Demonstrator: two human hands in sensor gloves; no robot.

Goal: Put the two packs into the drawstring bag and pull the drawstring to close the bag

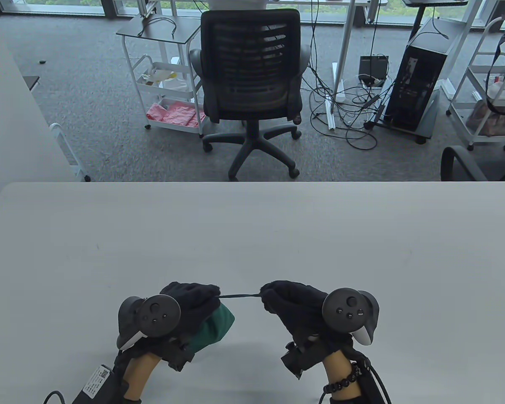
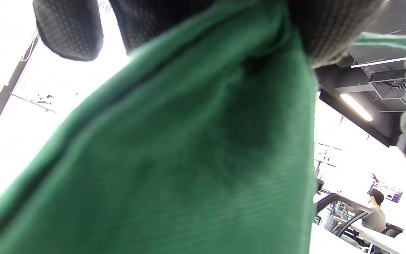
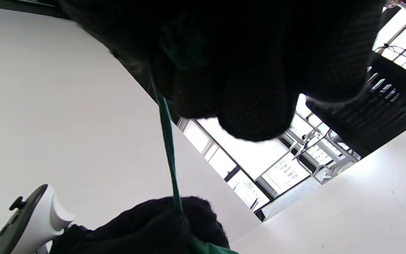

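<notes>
As seen from the table view: left hand (image 1: 181,307) clamped over the neck of the green drawstring bag (image 1: 214,326), bag body bulging out beneath the palm toward the right, low over the near edge of the tabletop (image 1: 252,235); whether resting on it or held just above, not clear. Right hand (image 1: 294,305) well apart to the right, fingers (image 1: 271,294) curled and pinching the end of the drawstring (image 1: 240,296). Cord stretched taut and level between the two hands. No packs loose on the tabletop; judged already inside the bag, though not directly visible.

Left wrist view: green cloth of the drawstring bag (image 2: 189,158) filling most of the frame, gathered and narrowing toward the gloved fingers (image 2: 330,31) at the top. Strand of the drawstring (image 2: 389,40) leaving toward the right. Mouth of the bag hidden by the grip; degree of closure not readable. Contents not visible.

Right wrist view: dark gloved fingers (image 3: 256,106) pressed together around the drawstring (image 3: 169,158), cord running straight down to the left hand (image 3: 160,225). Sliver of green cloth (image 3: 210,248) at the bottom edge.

Status, as judged: packing step done; closing pull under way, probably near its end given the taut cord. Remaining: confirm the mouth fully cinched, then release.
</notes>
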